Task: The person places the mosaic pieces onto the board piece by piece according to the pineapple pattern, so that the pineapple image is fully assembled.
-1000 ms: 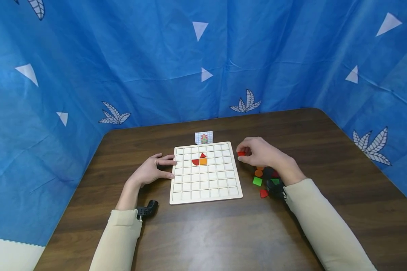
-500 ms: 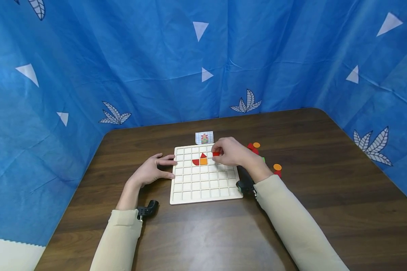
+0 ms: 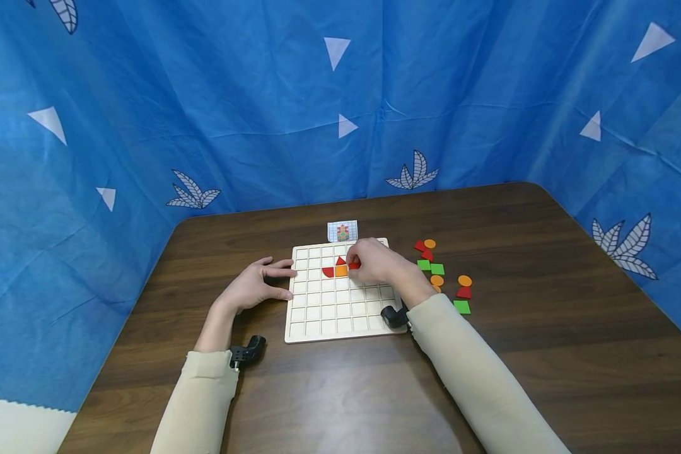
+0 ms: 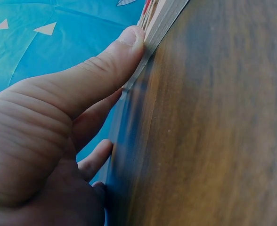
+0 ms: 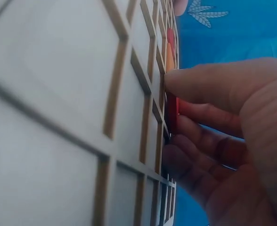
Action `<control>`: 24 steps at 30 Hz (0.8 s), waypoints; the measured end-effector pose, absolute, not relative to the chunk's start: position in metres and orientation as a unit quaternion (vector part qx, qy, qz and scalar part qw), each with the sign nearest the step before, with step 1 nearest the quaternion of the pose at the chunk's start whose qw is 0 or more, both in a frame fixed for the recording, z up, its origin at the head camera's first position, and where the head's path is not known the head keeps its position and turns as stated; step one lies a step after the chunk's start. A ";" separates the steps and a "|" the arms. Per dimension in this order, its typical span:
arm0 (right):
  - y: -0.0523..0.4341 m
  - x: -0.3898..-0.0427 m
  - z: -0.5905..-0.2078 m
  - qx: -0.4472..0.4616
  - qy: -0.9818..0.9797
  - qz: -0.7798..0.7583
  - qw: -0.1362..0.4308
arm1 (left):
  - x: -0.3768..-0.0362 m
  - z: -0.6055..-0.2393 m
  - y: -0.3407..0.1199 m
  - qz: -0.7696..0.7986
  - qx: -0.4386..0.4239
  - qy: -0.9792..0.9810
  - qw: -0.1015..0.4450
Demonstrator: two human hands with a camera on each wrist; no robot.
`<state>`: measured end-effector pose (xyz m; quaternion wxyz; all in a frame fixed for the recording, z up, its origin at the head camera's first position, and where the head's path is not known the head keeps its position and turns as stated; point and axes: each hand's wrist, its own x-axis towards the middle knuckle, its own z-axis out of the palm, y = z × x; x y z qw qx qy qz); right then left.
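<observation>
No words, numbers, labels or brand marks are showing legibly in any of the views. The small card (image 3: pixel 342 231) standing at the far edge of the gridded board (image 3: pixel 343 315) is carrying only a coloured picture on a grid, too small to make out any writing. The blue backdrop (image 3: pixel 204 113) is displaying only white triangles and leaf shapes, which are patterns and not signs.
</observation>
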<state>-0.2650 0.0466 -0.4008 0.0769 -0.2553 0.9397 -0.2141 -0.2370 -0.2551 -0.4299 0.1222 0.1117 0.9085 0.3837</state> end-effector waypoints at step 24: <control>0.050 -0.257 -0.396 -0.269 0.933 -0.222 0.087 | -0.236 -0.427 -0.253 0.387 0.107 0.906 0.133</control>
